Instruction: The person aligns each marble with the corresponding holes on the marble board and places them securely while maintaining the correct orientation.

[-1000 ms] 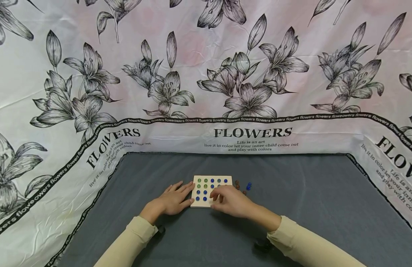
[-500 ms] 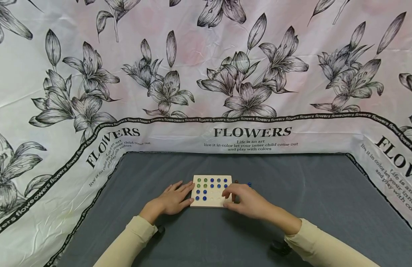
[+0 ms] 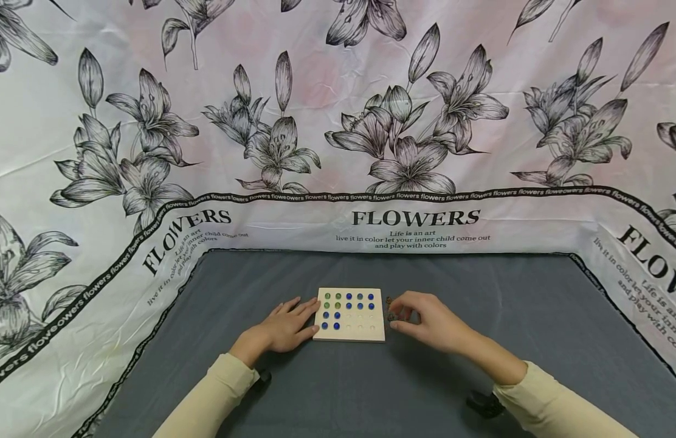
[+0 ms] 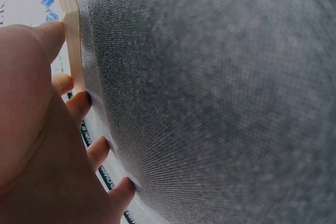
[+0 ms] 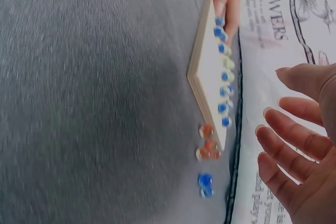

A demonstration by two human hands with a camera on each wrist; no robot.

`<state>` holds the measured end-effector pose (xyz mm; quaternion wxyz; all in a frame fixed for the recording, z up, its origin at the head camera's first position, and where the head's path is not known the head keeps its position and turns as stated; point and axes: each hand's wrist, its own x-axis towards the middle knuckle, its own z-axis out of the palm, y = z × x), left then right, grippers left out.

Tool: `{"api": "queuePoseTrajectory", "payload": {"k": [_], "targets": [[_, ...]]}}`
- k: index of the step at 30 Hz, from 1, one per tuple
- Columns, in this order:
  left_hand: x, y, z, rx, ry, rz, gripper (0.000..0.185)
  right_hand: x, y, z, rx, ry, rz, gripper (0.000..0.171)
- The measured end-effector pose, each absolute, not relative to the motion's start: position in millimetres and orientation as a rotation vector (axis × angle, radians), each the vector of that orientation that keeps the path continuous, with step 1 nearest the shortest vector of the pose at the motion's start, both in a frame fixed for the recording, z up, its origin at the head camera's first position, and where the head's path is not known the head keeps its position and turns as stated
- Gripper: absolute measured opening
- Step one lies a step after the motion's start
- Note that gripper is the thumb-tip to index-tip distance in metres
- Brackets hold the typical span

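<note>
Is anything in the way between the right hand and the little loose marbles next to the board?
Nothing visible blocks it. The right hand is already right at the loose marbles, which lie on the grey cloth just beside the wooden board. The left hand rests at the board's other side.

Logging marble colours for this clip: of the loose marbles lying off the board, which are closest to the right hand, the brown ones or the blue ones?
The brown marbles, in a small cluster against the board's right edge; in the head view the right hand's fingertips are at them. The blue marbles lie farther from the board.
</note>
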<state>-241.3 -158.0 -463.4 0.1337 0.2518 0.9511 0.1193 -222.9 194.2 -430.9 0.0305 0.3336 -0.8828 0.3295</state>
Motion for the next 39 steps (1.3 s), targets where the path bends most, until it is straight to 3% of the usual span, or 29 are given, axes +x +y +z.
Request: {"api": "queuePoseTrajectory", "payload": {"k": [17,39], "targets": [[-241.2,-155.6,-461.7,0.691,2.743,0.289,0.064,-259.0,239.1,-445.6,0.861,-2.689,0.963,0.022],[-242.5,-155.8,-463.4,0.720,2.760,0.342,0.064,-291.0,246.5,-474.0,0.727,-2.823,1.010,0.019]]}}
